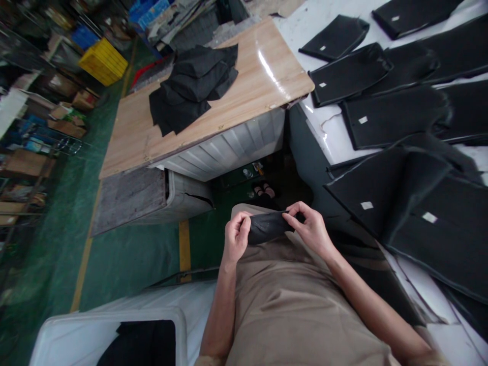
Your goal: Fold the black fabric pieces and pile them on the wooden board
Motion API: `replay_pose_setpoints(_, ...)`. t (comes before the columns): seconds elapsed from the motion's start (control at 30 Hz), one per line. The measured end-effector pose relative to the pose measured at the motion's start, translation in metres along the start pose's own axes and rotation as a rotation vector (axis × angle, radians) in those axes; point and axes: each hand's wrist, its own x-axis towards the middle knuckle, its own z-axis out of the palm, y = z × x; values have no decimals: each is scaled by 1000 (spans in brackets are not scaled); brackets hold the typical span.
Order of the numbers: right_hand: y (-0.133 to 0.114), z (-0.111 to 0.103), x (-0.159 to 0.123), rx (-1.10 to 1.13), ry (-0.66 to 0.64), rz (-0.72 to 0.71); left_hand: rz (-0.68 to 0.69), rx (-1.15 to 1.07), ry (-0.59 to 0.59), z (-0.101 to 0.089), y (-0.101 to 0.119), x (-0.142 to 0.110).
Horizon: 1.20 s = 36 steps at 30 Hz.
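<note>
A small black fabric piece (267, 227) stretches between my two hands, just in front of my apron. My left hand (237, 235) pinches its left end between thumb and fingers. At the other end, my right hand (309, 227) grips the upper right corner with thumb and forefinger. The piece looks folded or rolled along its length, but I cannot tell exactly how. On the wooden board (263, 66) ahead lies a fanned pile of black fabric pieces (198, 81).
Black padded panels (396, 112) with small white tags cover the white table (324, 122) on my right. At lower left stands a white bin (114, 317) with black material inside. A yellow crate (103, 62) and cardboard boxes (28, 165) sit farther left, by the green floor.
</note>
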Motion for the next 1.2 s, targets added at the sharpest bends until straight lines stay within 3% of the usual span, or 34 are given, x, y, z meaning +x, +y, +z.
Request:
replay_pose_setpoints(0.2, -8, -2, 3, -10, -12, -46, 29, 27, -16, -11, 4, 2)
replay_pose_setpoints(0.33, -18, 1, 5, -33, -78, -57, 187, 309, -122, -15, 18, 9)
replay_pose_setpoints(0.47, -26, 6, 8, -44, -143, -84, 299, 544, -198, -4, 27, 20)
replay_pose_setpoints(0.6, -31, -1, 13, -56, -155, -194, 201, 341, -167, 8, 23, 23)
replay_pose_setpoints(0.77, -26, -11, 12, -148, -253, -346, 86, 116, -142, 10, 19, 18)
replay_pose_setpoints(0.97, -14, -1, 0, 34, -191, -290, 82, 125, -123, 12, 22, 17)
replay_pose_setpoints(1.2, -10, -6, 0, 296, -161, -103, 84, 154, -151, 15, 23, 14)
